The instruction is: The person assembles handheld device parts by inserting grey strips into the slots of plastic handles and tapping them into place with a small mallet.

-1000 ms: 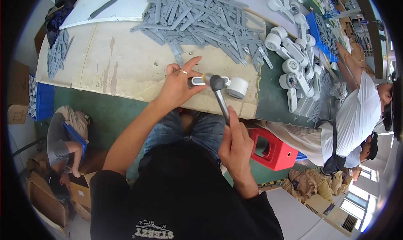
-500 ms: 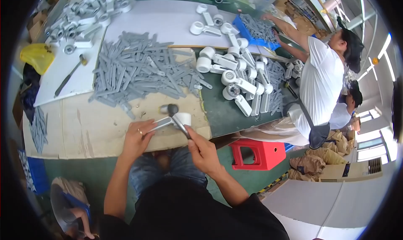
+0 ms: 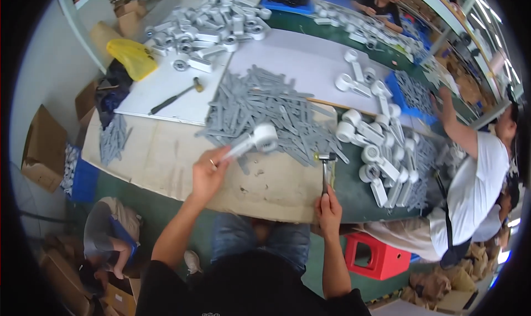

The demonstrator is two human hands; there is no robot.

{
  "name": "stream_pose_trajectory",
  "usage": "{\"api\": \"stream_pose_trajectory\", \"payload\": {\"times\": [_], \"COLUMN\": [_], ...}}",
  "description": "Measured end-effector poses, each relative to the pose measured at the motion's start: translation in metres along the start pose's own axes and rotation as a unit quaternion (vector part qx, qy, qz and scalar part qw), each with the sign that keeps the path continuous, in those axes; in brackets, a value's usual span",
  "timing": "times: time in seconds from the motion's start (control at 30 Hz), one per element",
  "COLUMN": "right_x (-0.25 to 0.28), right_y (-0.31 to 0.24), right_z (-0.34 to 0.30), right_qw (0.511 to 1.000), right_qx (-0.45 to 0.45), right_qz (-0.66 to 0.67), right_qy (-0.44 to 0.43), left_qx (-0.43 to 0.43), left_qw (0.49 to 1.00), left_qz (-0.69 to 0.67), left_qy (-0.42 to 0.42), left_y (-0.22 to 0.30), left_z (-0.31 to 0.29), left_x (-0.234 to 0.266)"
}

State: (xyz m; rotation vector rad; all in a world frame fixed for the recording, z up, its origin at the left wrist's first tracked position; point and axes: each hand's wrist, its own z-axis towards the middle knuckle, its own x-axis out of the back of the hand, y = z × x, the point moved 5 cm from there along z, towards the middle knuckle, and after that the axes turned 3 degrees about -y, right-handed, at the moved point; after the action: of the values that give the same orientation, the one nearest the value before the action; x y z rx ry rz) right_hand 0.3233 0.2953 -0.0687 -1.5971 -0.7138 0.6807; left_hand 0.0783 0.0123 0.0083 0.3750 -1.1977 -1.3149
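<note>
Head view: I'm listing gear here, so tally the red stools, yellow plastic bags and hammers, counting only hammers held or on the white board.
Hammers, one in the right hand, one on the white board: 2
Yellow plastic bag: 1
Red stool: 1
Total: 4

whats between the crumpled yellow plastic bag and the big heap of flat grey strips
In the head view, a dark-handled hammer with a yellowish head lies between them, on the flat white board.

The only view, a wide fisheye, looks down and forward from head height, with left hand (image 3: 209,176), right hand (image 3: 329,211) and worktop (image 3: 354,197) near.
</note>
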Motion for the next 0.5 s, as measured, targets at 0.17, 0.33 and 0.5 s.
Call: {"api": "stream_pose_trajectory", "payload": {"times": [0.17,0.33,0.5], "right_x": [0.002,0.006,0.006], "right_y": [0.000,0.003,0.010], "right_z": [-0.006,-0.020,-0.021], "right_qw": [0.999,0.999,0.996], "right_qx": [-0.001,-0.034,-0.027], "right_qz": [-0.034,-0.027,-0.079], "right_qy": [-0.029,-0.014,-0.019], "left_qx": [0.133,0.107,0.083], "left_qw": [0.976,0.964,0.948], "left_qz": [-0.056,0.052,0.252], "left_qy": [0.164,0.236,0.178], "left_y": [-0.057,-0.122,-0.152], "left_z": [0.106,0.249,0.356], "left_x": [0.052,0.079,0.054]}}
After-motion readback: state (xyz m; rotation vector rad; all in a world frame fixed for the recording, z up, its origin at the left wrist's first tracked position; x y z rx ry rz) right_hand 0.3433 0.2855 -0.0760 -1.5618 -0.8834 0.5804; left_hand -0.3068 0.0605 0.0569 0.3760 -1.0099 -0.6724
